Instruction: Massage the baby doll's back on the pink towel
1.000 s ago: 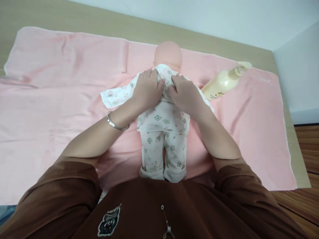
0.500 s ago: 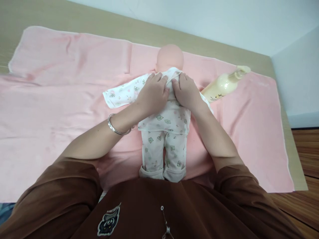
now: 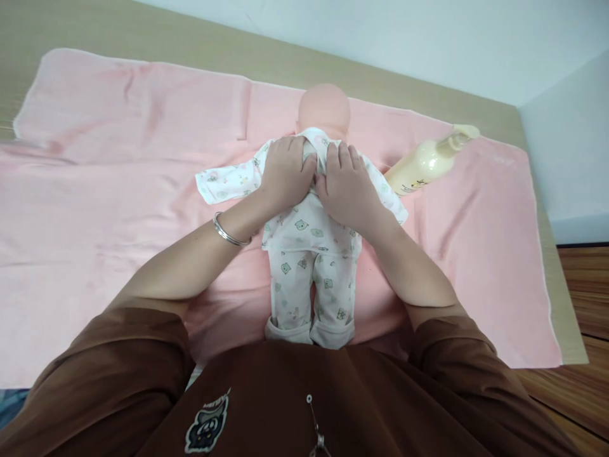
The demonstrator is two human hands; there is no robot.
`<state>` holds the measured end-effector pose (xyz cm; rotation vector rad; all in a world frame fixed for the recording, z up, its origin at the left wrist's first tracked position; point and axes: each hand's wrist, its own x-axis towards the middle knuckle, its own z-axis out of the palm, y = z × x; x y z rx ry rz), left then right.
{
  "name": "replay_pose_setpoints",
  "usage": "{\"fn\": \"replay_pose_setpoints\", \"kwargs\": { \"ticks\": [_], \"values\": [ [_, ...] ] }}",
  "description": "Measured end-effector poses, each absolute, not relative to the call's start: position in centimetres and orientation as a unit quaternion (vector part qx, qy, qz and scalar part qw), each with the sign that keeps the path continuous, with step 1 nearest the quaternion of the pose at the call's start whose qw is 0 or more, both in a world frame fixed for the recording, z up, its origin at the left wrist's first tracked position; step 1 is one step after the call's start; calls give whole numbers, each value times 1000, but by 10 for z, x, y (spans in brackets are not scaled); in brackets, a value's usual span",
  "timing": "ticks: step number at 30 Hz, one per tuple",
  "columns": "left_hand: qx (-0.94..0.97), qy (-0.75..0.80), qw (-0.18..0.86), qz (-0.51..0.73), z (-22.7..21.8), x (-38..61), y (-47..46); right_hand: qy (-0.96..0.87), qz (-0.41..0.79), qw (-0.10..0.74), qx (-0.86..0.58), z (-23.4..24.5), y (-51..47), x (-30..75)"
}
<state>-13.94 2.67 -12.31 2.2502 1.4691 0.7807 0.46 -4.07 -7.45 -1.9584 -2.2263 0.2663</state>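
Note:
A baby doll (image 3: 311, 254) lies on its back on a pink towel (image 3: 118, 184), head away from me, in a white printed shirt and trousers. My left hand (image 3: 285, 171), with a silver bangle on the wrist, and my right hand (image 3: 349, 187) rest side by side on the doll's chest. Their thumbs meet at the middle of the shirt front just below the collar, and the fingers close on the cloth there. The doll's left sleeve (image 3: 223, 181) lies spread out on the towel. My hands hide the chest.
A cream pump bottle (image 3: 428, 162) lies on its side on the towel, right of the doll's shoulder. The towel covers a wooden table (image 3: 564, 330) whose right edge drops to a wood floor. A pale wall runs behind.
Both hands have slid a little down and together on the shirt front, from the collar toward the upper chest. The doll and the bottle have stayed in place.

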Motion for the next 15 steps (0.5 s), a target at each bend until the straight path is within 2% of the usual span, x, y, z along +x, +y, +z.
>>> {"fn": "replay_pose_setpoints", "kwargs": {
  "ticks": [9, 15],
  "values": [
    [832, 511, 135, 168, -80, -133, -18, -718, 111, 79, -682, -69, -19, 17],
    [820, 492, 160, 246, -94, -133, -11, -723, 76, 114, -677, -90, -7, 27]
  ]
}}
